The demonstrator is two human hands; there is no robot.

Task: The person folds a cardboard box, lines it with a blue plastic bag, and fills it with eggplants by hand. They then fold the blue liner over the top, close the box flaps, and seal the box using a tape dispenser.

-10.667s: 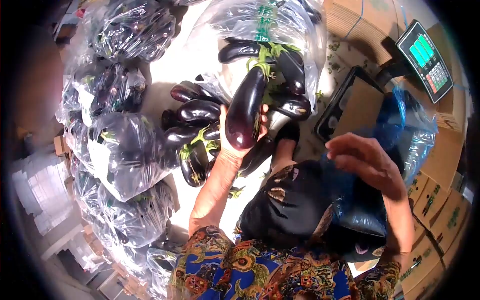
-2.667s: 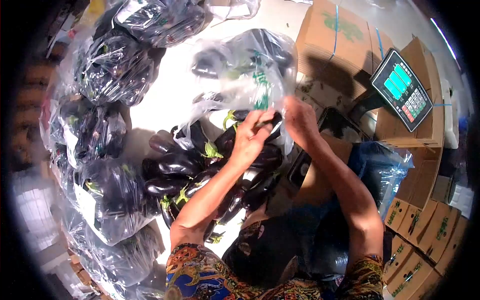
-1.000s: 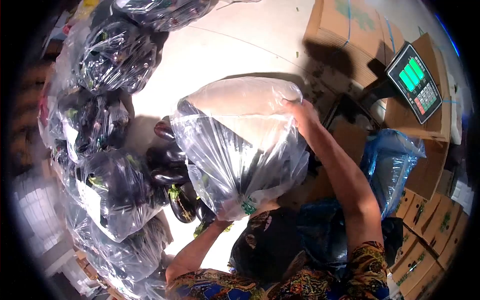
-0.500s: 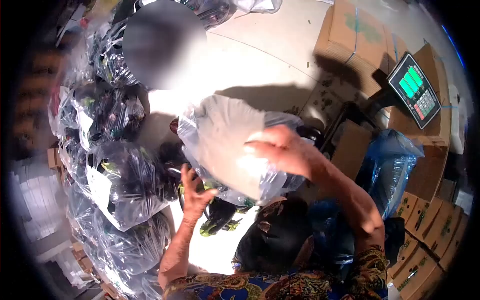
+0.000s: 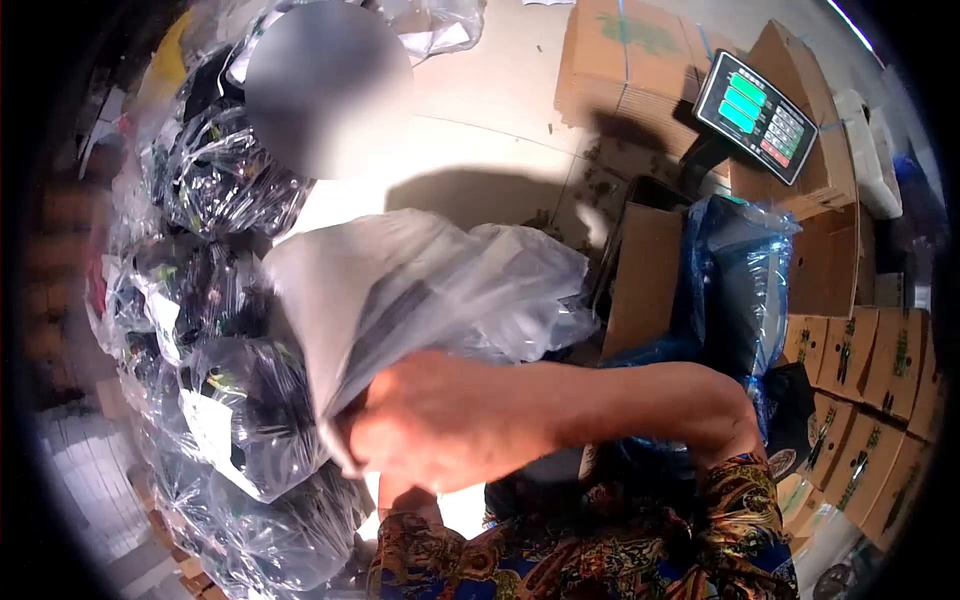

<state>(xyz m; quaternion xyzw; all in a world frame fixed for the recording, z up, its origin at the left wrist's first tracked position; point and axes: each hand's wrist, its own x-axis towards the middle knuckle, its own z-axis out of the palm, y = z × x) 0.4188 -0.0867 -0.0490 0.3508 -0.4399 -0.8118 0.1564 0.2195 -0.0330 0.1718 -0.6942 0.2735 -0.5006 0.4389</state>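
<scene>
My right hand reaches across to the left and is closed on the gathered edge of a clear plastic bag. The bag is stretched out from that grip towards the far right and lies spread over what is beneath it. Of my left arm, only a short piece of the wrist shows below the right hand; its fingers are hidden. Just left of the bag stand clear bags of dark eggplants, some with white paper labels.
More filled bags line the left side. On the right are a scale display with green digits, flat cardboard stacks, a carton lined with blue plastic and stacked printed boxes.
My right hand has swung left and nearer with the bag's edge, pulling the bag across. My left hand, spread in plain sight before, is now covered. The camera view has shifted.
</scene>
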